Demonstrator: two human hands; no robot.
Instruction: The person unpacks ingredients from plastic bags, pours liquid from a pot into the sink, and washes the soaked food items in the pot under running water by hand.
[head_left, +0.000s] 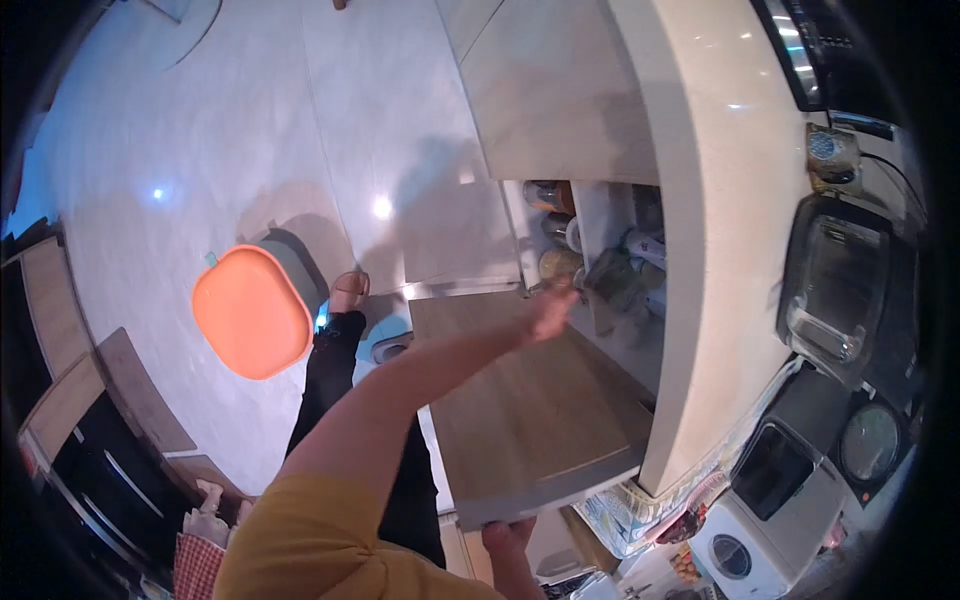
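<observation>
My left hand (pixel 552 312), blurred, reaches from a yellow sleeve into an open cabinet. Its fingers are at one end of a clear, greenish container (pixel 614 282), smeared by motion, and appear closed on it. Jars (pixel 560 265) stand on the shelf beside it, some with dark or yellowish contents. My right hand (pixel 508 537) is wrapped around the outer edge of the wooden cabinet door (pixel 540 400), which is swung open. My left forearm passes over this door.
An orange-lidded bin (pixel 252 312) stands on the pale floor near my foot (pixel 349 290). Above the cabinet runs a cream countertop (pixel 735 200) with a glass dish (pixel 835 290), a mug (pixel 833 160) and a white appliance (pixel 765 540). Dark-fronted furniture (pixel 110 480) is at the left.
</observation>
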